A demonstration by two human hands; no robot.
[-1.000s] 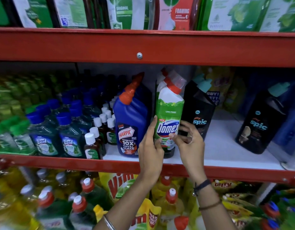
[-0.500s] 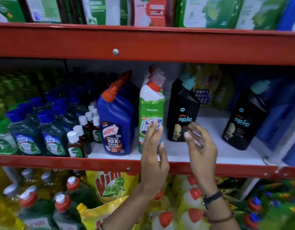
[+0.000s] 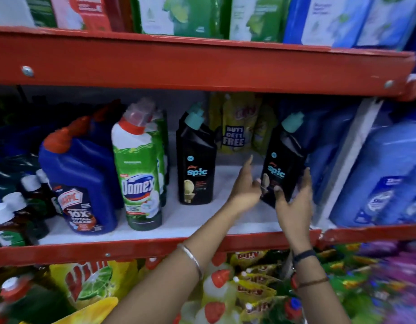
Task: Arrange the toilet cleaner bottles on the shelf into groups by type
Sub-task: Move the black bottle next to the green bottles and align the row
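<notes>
Nearest: lower tier, blurred; yellow Vim pouches (image 3: 85, 284), pale bottles with red caps. Red metal shelf lip (image 3: 132, 250), painted, bolted; white shelf board above it. Left hand (image 3: 245, 185), steel bangle at wrist, fingers spread, thumb touching the lower left edge of the right Spic bottle (image 3: 280, 160). Right hand (image 3: 293, 204), dark band at wrist, wrapped round that bottle's base, thumb on front, fingers on the right side; bottle tilted, its foot hidden by the hand. Black glossy plastic, angled teal cap, "spic" in teal. Second Spic bottle (image 3: 196, 167) upright, well left of it. Domex bottle (image 3: 138, 174): white-green, red collar, clear cap. Harpic bottle (image 3: 82, 183): blue, orange-red bent neck, "10X TOTAL CLEAN". Rear: yellow pouches (image 3: 237, 127), "BUY 1 GET 1 FREE".
</notes>
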